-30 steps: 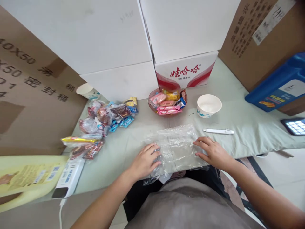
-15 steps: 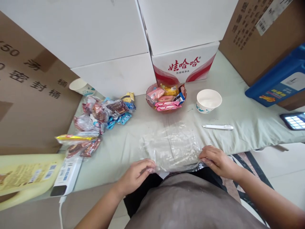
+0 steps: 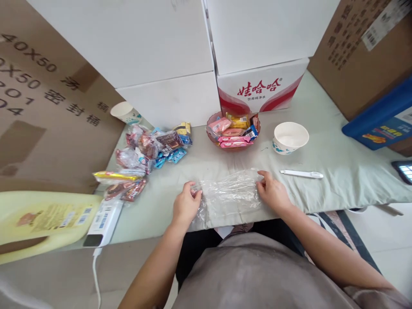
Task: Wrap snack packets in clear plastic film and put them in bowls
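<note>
Item: clear plastic bag [image 3: 230, 197], folded flat on the pale green table cover [image 3: 337, 171] near its front edge. Our left hand [image 3: 186, 205] pinches the bag's left end with curled fingers; our right hand [image 3: 273, 192] grips its right end likewise. Behind it: snack bowl [image 3: 234, 130], paper cup [image 3: 290, 137], white pen [image 3: 301, 174], loose snack packets [image 3: 144, 152]. Risk, as we judge it: the slick film may spring open or slide off the edge if either pinch loosens.

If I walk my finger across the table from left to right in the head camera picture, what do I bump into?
Yellow jug → snack pile → left hand → clear plastic bag → right hand → white pen → blue box.
</note>
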Demonstrator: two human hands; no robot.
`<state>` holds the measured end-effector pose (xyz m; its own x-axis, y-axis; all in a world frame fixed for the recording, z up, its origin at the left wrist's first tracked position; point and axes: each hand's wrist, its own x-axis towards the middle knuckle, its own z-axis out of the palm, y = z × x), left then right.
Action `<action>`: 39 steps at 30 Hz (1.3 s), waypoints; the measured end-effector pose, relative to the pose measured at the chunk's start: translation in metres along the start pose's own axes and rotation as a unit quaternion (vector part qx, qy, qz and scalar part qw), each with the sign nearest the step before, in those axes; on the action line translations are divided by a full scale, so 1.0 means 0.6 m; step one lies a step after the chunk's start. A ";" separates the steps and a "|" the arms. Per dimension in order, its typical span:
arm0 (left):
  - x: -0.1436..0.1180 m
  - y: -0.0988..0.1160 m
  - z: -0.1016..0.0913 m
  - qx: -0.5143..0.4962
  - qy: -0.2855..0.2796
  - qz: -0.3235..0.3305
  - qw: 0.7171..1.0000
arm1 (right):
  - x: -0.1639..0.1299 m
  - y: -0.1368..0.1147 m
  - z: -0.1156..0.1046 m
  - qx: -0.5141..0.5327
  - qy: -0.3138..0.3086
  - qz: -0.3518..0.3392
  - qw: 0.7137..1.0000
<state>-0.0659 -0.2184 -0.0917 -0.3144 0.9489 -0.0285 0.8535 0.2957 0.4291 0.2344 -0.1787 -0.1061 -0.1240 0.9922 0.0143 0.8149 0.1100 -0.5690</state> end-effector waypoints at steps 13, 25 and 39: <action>-0.060 0.084 0.058 0.095 -0.038 0.392 0.914 | 0.012 0.015 -0.012 -0.124 0.013 0.014 0.992; -0.040 0.087 0.082 0.120 -0.100 0.384 0.910 | -0.007 -0.010 0.000 -0.148 -0.087 -0.309 0.936; -0.070 -0.036 -0.006 0.008 -0.057 0.466 0.883 | -0.085 0.092 -0.065 -0.060 -0.086 -0.295 0.950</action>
<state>-0.0726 -0.2649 -0.0966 0.5705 0.7856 0.2397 0.7255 -0.6188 0.3013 0.3076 -0.2209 -0.1063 -0.6613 0.7325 0.1615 0.6323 0.6602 -0.4054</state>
